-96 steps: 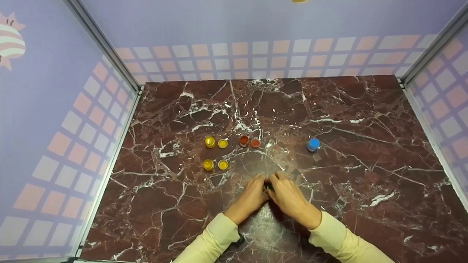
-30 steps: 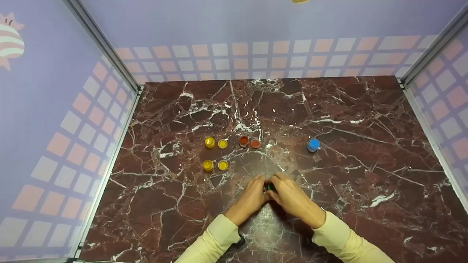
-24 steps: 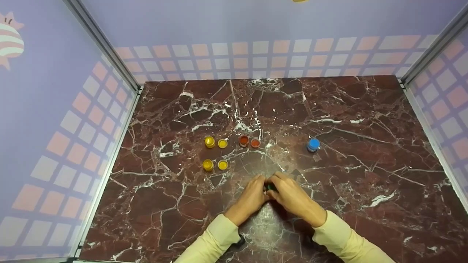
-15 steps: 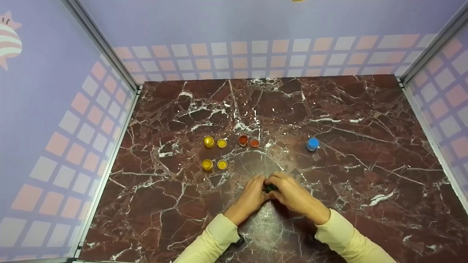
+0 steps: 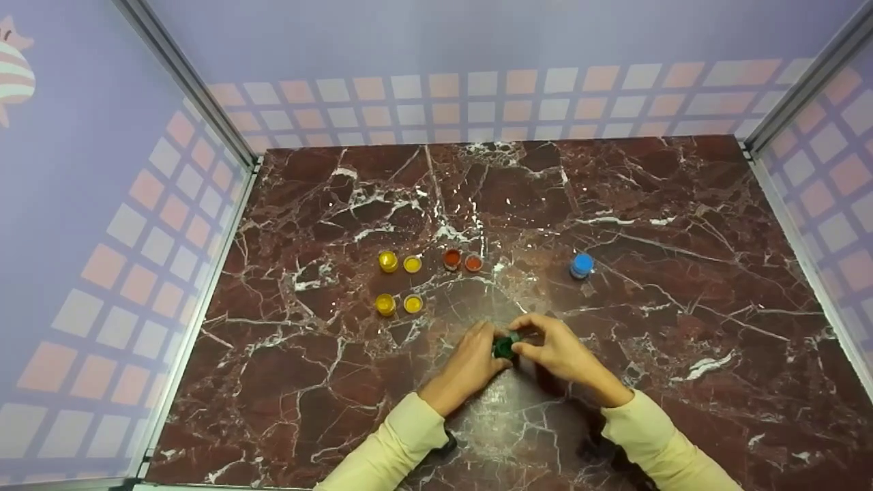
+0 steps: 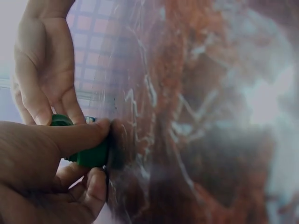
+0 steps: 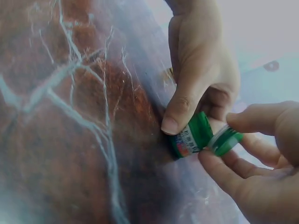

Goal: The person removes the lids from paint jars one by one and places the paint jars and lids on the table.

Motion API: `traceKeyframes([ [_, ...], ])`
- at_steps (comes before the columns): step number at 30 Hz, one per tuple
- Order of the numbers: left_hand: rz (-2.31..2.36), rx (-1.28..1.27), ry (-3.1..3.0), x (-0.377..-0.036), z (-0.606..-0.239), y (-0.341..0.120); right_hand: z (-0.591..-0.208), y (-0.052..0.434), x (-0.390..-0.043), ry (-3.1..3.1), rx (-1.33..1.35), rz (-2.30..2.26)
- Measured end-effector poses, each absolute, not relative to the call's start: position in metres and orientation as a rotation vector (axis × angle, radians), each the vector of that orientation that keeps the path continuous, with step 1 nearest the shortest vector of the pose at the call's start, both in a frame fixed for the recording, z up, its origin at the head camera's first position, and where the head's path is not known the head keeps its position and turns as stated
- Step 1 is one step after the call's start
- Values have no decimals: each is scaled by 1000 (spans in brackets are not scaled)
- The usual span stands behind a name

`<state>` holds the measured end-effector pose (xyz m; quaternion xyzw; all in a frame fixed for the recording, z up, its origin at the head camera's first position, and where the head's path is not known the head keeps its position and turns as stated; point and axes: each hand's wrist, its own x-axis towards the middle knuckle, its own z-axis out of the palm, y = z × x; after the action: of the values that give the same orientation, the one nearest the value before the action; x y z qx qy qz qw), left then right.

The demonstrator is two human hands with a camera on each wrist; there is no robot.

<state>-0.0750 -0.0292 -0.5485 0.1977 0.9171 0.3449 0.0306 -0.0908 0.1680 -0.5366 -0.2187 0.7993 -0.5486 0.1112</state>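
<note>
Low over the marbled table, my left hand (image 5: 469,363) grips a small green paint jar (image 7: 194,136), with thumb and fingers around its labelled side. My right hand (image 5: 558,349) pinches the jar's green lid (image 7: 225,141) between thumb and fingers. In the right wrist view the lid is tipped away from the jar's mouth, its edge close to the rim. Seen from the head, dark green paint shows inside the jar. The left wrist view has the green jar (image 6: 91,156) partly covered by the left thumb.
Two yellow paint jars (image 5: 387,262) (image 5: 385,305) stand uncovered to the left, each with its yellow lid (image 5: 412,264) (image 5: 413,304) beside it. Behind the hands is a red jar (image 5: 452,258) next to its lid (image 5: 473,262). A capped blue jar (image 5: 582,265) stands right. Patterned walls (image 5: 436,102) enclose the table.
The right hand has shifted slightly right and its fingers have opened up around the lid, which has come off the green jar. The left hand stays nearly in place.
</note>
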Motion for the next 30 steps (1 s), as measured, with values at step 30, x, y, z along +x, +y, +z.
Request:
traceKeyframes([
  [30, 1090, 510, 2834, -74, -542, -33, -552, 176, -95, 1514, -115, -2121],
])
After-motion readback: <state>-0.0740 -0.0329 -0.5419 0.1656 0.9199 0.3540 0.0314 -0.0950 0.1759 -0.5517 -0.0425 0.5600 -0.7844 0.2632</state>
